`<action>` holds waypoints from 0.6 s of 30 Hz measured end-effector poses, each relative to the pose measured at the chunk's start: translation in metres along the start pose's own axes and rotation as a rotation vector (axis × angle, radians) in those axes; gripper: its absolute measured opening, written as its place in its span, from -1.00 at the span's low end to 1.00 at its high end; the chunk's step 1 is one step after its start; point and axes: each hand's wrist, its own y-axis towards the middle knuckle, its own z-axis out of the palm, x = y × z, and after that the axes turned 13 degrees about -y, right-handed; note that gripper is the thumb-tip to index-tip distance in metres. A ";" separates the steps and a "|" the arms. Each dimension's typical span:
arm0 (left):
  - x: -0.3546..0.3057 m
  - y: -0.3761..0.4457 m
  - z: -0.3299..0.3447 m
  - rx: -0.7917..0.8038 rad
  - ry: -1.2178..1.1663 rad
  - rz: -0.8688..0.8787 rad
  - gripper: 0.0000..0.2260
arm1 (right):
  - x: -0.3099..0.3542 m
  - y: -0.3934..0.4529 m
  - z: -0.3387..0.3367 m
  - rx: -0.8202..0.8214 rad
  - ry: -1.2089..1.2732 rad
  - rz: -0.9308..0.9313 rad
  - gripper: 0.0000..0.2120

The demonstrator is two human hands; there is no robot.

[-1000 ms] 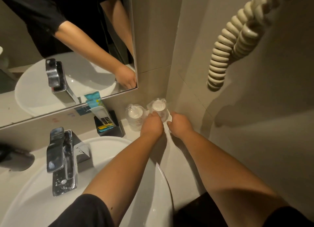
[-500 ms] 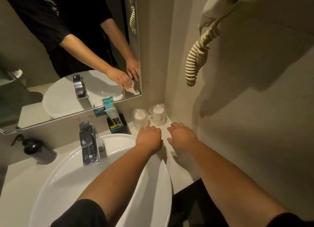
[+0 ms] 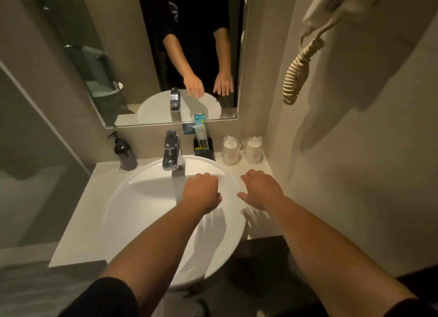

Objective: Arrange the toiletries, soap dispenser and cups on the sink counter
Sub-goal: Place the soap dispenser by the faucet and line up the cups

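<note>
While both hands are held above the basin (image 3: 142,212), nothing is gripped by either. The left hand (image 3: 201,193) is seen over the bowl with fingers loosely curled downward; the right hand (image 3: 262,190) is held over the basin's right rim and the counter (image 3: 78,217), fingers spread and relaxed. Two wrapped cups (image 3: 229,150) (image 3: 253,149) are stood side by side at the back right corner — well clear of the hands. A toiletry holder (image 3: 203,148) is placed between the cups and the tap (image 3: 172,153), and the dark dispenser (image 3: 125,153) is set at the back left.
</note>
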 end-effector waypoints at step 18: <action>0.088 -0.142 -0.040 -0.097 0.054 -0.371 -0.63 | 0.140 -0.017 -0.036 -0.093 0.049 -0.332 -0.51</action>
